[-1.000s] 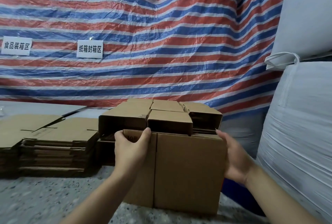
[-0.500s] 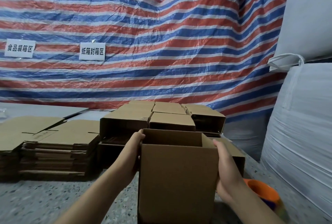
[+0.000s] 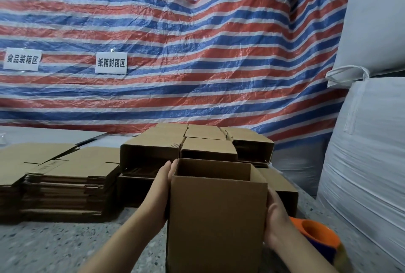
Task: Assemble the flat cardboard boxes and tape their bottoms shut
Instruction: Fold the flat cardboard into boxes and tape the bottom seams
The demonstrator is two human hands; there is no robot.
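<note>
standing upright on the speckled table, the opened box has its long axis vertical and its mouth facing up. it is probably light with thin, crushable walls, so it's best held by its sides. left hand and right hand press flat against opposite sides, fingers straight.

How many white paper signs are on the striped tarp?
2. One sign is at the far left of the striped tarp; the other sign hangs to its right, above the flat cardboard stacks.

Speckled table, flat cardboard stacks, assembled boxes, tape roll
</note>
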